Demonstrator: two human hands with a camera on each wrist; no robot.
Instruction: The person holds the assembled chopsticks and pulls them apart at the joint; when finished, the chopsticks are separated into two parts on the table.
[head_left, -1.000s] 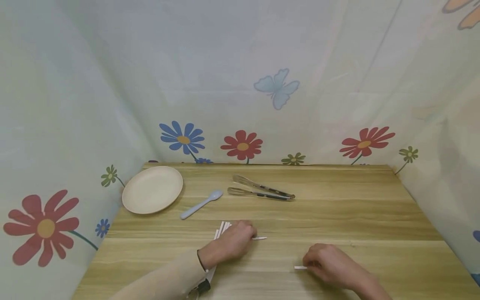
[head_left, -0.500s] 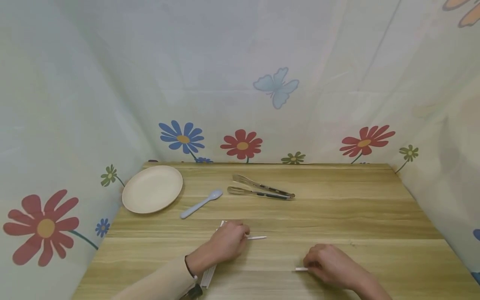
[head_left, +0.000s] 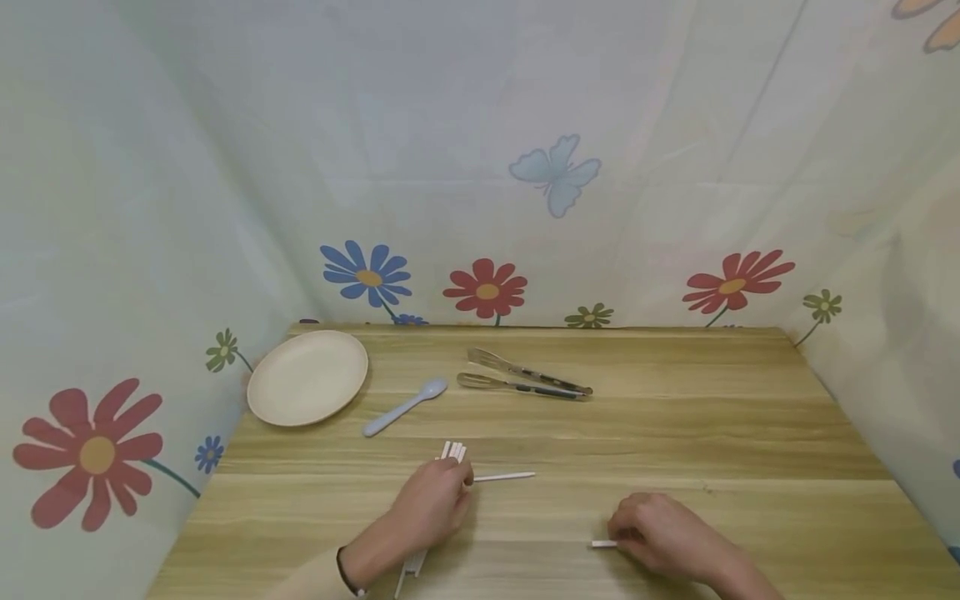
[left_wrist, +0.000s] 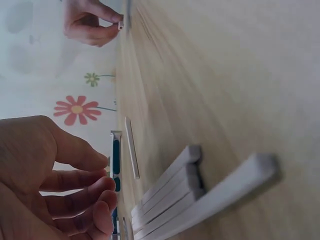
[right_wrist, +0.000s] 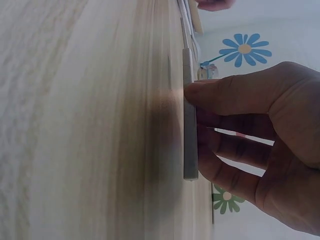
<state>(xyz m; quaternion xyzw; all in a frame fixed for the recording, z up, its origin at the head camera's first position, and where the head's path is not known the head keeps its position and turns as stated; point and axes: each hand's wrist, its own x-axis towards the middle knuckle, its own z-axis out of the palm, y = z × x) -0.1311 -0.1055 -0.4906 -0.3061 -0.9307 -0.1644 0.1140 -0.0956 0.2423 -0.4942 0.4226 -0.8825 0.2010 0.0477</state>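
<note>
Stick (right_wrist: 190, 137) in right hand (head_left: 663, 535), tongs (head_left: 543, 391) well apart, plate (head_left: 307, 379) at table edge (head_left: 199, 510)

Sticks (left_wrist: 170, 193) are white, the spoon (head_left: 405, 407) pale blue, the backdrop (head_left: 450, 167) flowered

On your table (head_left: 697, 425) — plate (head_left: 307, 379), spoon (head_left: 405, 407) and tongs (head_left: 525, 375) behind, both hands in front.
The plate sits at the back left; the spoon lies just right of it, with the tongs right of the spoon and slightly farther back. Nearer you, the stick bundle (head_left: 453, 452) runs below your left hand (head_left: 431, 504) — a loose stick (head_left: 506, 477) lies just to its right. Well apart on the right is your right hand (head_left: 660, 533), the held stick (head_left: 603, 544) jutting from its left side.
</note>
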